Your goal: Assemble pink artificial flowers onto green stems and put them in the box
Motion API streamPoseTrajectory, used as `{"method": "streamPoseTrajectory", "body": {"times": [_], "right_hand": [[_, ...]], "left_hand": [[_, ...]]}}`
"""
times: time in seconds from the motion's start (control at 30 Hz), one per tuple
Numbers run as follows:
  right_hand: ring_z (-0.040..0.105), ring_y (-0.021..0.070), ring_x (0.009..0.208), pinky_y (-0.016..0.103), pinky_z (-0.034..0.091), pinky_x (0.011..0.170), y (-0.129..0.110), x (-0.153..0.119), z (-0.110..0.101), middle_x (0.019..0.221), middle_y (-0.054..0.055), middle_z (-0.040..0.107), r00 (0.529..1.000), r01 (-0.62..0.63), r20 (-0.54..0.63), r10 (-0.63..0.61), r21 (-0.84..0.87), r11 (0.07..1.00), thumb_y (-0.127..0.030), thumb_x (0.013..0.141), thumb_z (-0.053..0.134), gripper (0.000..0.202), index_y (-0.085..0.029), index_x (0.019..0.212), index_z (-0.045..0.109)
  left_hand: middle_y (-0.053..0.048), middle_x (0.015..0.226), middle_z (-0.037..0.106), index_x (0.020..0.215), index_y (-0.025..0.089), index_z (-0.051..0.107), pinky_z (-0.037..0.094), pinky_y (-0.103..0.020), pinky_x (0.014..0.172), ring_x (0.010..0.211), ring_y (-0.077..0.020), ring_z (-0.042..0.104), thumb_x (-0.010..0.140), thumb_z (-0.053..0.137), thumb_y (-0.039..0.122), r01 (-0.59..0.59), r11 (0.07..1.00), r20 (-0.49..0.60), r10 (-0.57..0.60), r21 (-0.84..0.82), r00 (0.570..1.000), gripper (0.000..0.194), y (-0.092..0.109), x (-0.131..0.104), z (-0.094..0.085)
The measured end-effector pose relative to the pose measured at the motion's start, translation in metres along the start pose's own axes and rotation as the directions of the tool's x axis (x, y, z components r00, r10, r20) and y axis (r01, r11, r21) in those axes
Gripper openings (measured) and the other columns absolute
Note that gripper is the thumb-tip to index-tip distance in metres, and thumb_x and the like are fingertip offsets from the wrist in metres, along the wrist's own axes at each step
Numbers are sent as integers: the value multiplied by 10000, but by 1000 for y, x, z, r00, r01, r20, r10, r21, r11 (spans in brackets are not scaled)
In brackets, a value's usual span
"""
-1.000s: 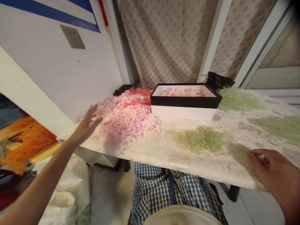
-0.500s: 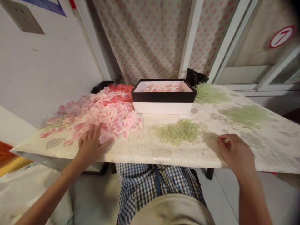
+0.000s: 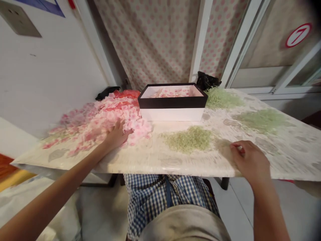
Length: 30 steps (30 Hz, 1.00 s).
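My left hand (image 3: 116, 134) lies with its fingers apart on the near right part of a spread heap of pink petals (image 3: 92, 124). Over the right part of the table, my right hand (image 3: 250, 160) is curled, thumb and fingers pressed together; whatever they hold is too small to name. Between my hands lies a small pile of thin green pieces (image 3: 192, 139). Behind it stands an open white box with a black rim (image 3: 173, 102), with pink petals (image 3: 173, 92) inside.
Two more green piles, one beside the box (image 3: 223, 97) and one farther right (image 3: 262, 119), lie on the patterned tabletop (image 3: 155, 160). Black bags (image 3: 207, 81) and red plastic (image 3: 127, 93) sit at the back. A wall (image 3: 50, 67) borders the left side.
My left hand has moved right and slightly forward across the pink petals. My right hand keeps its curled pose in nearly the same place. The view has shifted slightly.
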State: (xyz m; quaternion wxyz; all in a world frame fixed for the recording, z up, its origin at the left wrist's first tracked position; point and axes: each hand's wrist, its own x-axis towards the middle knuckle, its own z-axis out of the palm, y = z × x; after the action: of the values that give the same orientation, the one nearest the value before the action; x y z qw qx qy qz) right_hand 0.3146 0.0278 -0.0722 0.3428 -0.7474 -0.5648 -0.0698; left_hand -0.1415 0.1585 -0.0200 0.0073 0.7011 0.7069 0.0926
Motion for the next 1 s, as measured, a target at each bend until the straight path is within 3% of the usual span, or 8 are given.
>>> {"method": "streamPoseTrajectory", "body": {"times": [0.1, 0.27, 0.33, 0.47, 0.57, 0.7, 0.83, 1.0], "right_hand": [[572, 242, 729, 357, 412, 620, 0, -1, -1, 884, 79, 650, 1000, -3, 17, 3, 8, 1000, -395, 831, 412, 240, -235, 802, 587], [586, 261, 758, 365, 415, 622, 0, -1, -3, 885, 78, 645, 999, -17, 48, 17, 11, 1000, -418, 819, 402, 246, -241, 803, 572], [590, 266, 767, 368, 417, 624, 0, -1, -4, 890, 81, 648, 999, -20, 51, 20, 12, 1000, -423, 811, 399, 249, -242, 797, 569], [604, 265, 757, 366, 430, 625, 0, -2, -5, 863, 84, 654, 999, -28, 46, 28, 10, 1000, -431, 803, 411, 251, -241, 789, 575], [627, 265, 769, 366, 446, 636, 0, -2, -4, 904, 91, 664, 999, -29, 31, 29, 11, 1000, -442, 822, 422, 270, -237, 839, 598], [635, 329, 961, 451, 479, 849, 0, 0, -1, 1118, 165, 635, 997, -18, -72, 19, 10, 1000, -533, 818, 439, 460, -191, 1070, 616], [501, 384, 1274, 564, 348, 1076, 1, 10, -2, 1419, 129, 517, 996, 39, -86, -38, 5, 999, -654, 852, 355, 618, -276, 1310, 525], [166, 414, 1477, 707, 227, 1098, -14, 49, -21, 1645, 29, 146, 991, 104, 98, -92, -125, 987, -764, 846, 286, 752, -413, 1510, 243]], "left_hand": [[-145, 1632, 139, 1512, 182, 309, 151, -659, 1123, 1399, -491, 295, 889, 373, 610, -8, 1000, 35, 9, -15, 999, 759, 4, 15, 4], [-118, 1574, 336, 1281, 193, 617, 34, -649, 1143, 1396, -456, 330, 910, 347, 586, -38, 999, 90, 41, -32, 995, 604, 6, 30, 7], [-137, 1557, 365, 1276, 177, 621, 23, -661, 1140, 1403, -440, 324, 920, 375, 571, -34, 999, 95, 37, -33, 995, 586, 7, 31, 7], [-132, 1594, 282, 1365, 178, 523, 65, -642, 1159, 1414, -363, 333, 929, 450, 565, -16, 1000, 96, 18, -25, 995, 587, 8, 31, 7], [-125, 1599, 270, 1373, 185, 510, 95, -641, 1160, 1415, -367, 325, 933, 463, 561, 4, 1000, 106, -2, -11, 994, 581, 9, 30, 6], [-130, 1599, 265, 1362, 184, 528, 102, -664, 1150, 1414, -389, 313, 928, 475, 572, 7, 1000, 127, -8, 10, 992, 583, 11, 29, 5], [-114, 1614, 234, 1319, 189, 572, 128, -650, 1153, 1396, -367, 358, 941, 448, 571, 11, 999, 146, -16, 34, 989, 552, 13, 28, 2], [-90, 1622, 222, 1329, 210, 577, 149, -632, 1154, 1390, -354, 379, 953, 410, 567, 6, 997, 151, -18, 77, 988, 545, 16, 26, -1]]}}
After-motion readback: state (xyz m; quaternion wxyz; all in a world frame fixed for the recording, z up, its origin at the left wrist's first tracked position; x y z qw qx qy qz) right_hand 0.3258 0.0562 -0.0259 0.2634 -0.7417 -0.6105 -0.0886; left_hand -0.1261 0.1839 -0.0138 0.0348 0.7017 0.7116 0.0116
